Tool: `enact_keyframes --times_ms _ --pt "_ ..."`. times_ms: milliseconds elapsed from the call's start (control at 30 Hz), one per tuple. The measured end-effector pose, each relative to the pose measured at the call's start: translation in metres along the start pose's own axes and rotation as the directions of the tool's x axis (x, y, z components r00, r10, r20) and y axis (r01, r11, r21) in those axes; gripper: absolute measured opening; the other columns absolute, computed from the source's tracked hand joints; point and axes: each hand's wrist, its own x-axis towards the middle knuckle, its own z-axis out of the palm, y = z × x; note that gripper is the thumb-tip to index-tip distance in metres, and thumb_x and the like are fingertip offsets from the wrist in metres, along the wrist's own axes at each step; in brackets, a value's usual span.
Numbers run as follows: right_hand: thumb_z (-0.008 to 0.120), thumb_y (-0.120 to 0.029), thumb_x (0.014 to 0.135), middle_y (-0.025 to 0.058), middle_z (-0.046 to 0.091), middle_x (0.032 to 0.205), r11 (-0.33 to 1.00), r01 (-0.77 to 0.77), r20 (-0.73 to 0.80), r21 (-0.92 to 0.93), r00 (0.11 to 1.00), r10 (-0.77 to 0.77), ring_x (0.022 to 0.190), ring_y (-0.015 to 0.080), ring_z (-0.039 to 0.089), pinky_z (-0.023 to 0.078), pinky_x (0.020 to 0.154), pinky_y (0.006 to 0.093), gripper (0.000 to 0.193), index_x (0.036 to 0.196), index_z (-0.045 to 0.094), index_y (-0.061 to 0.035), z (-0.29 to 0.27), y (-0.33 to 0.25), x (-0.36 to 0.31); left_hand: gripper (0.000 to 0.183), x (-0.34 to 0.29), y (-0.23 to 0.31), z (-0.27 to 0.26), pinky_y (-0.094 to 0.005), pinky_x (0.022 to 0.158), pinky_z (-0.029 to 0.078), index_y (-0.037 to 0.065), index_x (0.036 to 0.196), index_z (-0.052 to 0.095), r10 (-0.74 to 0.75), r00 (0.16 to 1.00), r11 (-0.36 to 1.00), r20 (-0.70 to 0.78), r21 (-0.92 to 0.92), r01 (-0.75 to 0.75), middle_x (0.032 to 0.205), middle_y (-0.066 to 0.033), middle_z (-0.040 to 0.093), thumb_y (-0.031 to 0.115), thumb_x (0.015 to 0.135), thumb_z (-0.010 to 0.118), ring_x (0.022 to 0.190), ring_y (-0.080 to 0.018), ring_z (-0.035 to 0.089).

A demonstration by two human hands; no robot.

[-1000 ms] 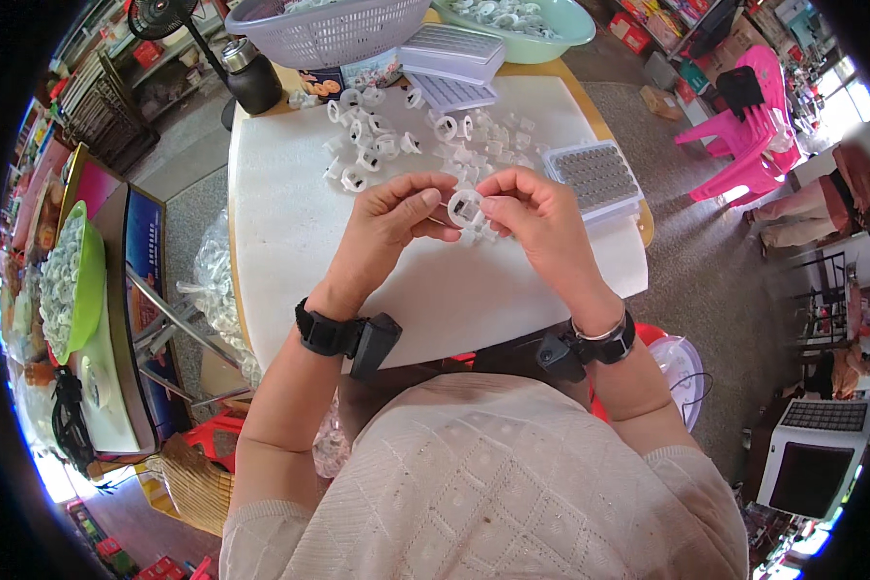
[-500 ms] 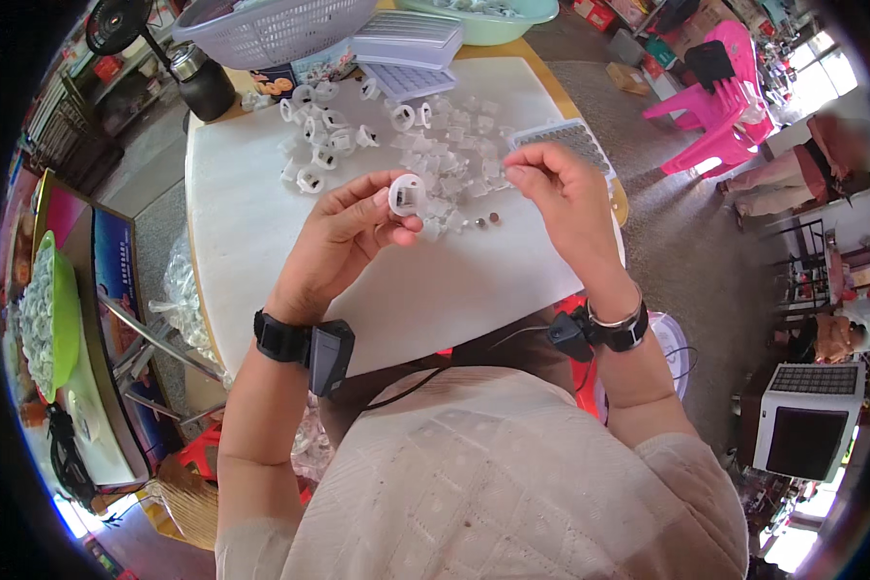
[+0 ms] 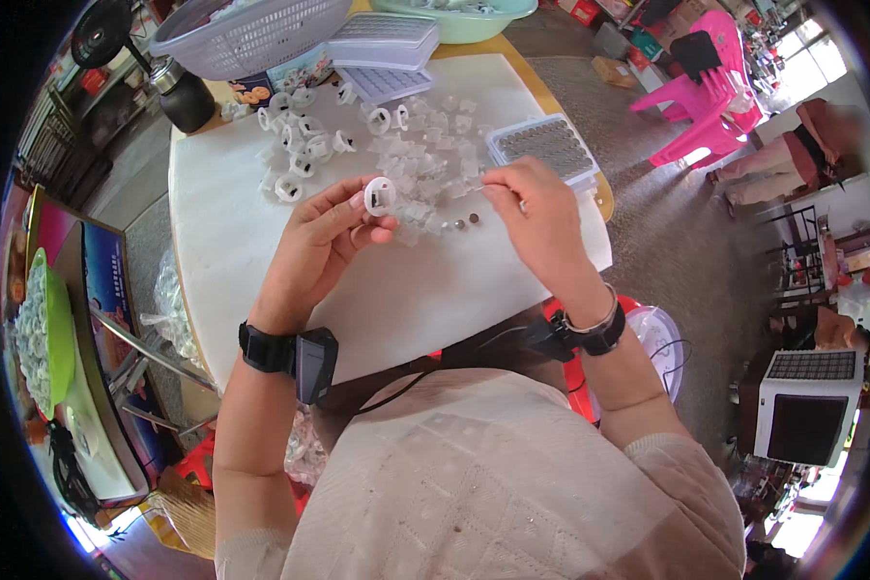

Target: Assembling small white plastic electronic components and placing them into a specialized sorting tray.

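My left hand is closed on a round white plastic part with a dark slot-like opening, its face turned up between thumb and fingers. To the right, my right hand hovers over the table with thumb and forefinger pinched together. Whatever sits between those fingertips is too small to make out. Just left of the fingertips lies a loose spread of translucent plastic pieces. A few small round metal bits rest below them. Several more white ring parts are gathered beyond my left hand.
A tray of small parts sits at the table's right edge. At the back are stacked plastic boxes, a grey basket, a pale green basin and a dark fan. A pink chair stands at right.
The whole view has shifted slightly. My right hand has come a little nearer to me and turned, uncovering more of the parts tray. My left hand keeps hold of the white plastic part.
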Motion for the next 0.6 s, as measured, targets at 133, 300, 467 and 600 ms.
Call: enact_keyframes --times_ms 133,300,467,600 --pt "0.059 -0.006 0.080 0.0111 0.060 0.081 0.996 -0.088 -0.077 -0.023 0.993 0.086 0.078 0.0294 0.058 0.046 0.069 0.0367 0.007 0.085 0.064 -0.0027 -0.021 0.011 -0.001 0.031 -0.002 0.000 0.000 -0.0235 0.072 0.054 -0.007 0.121 0.047 0.001 1.000 0.999 -0.021 0.035 -0.001 0.104 -0.0122 0.060 0.009 0.094 0.050 0.084 -0.0171 0.064" --pt "0.059 -0.006 0.080 0.0112 0.060 0.081 0.984 -0.164 -0.106 -0.069 0.982 0.156 0.078 0.0294 0.058 0.046 0.069 0.0370 0.007 0.085 0.064 -0.0028 -0.028 0.012 0.000 0.031 -0.002 0.000 0.003 -0.0232 0.071 0.054 -0.007 0.121 0.048 0.005 1.000 0.999 -0.021 0.051 -0.004 0.104 -0.0118 0.060 0.010 0.094 0.050 0.083 -0.0163 0.064" --pt "0.058 -0.009 0.081 0.0120 0.058 0.081 1.000 -0.018 0.081 -0.006 0.997 0.018 0.083 0.0294 0.056 0.045 0.073 0.0393 0.010 0.085 0.065 -0.0026 0.007 0.005 0.001 0.032 0.000 0.001 0.003 -0.0229 0.070 0.053 -0.007 0.121 0.048 -0.016 1.000 0.997 -0.019 0.078 0.017 0.101 -0.0109 0.061 0.012 0.095 0.050 0.083 -0.0153 0.064" --pt "0.058 -0.009 0.081 0.0124 0.057 0.082 0.999 0.032 0.130 -0.002 0.991 -0.031 0.085 0.0294 0.056 0.045 0.073 0.0392 0.011 0.085 0.066 -0.0025 0.022 0.004 0.007 0.032 -0.002 0.000 0.001 -0.0227 0.070 0.053 -0.007 0.121 0.048 -0.013 1.000 0.997 -0.017 0.073 0.014 0.101 -0.0106 0.061 0.012 0.094 0.050 0.083 -0.0153 0.063"
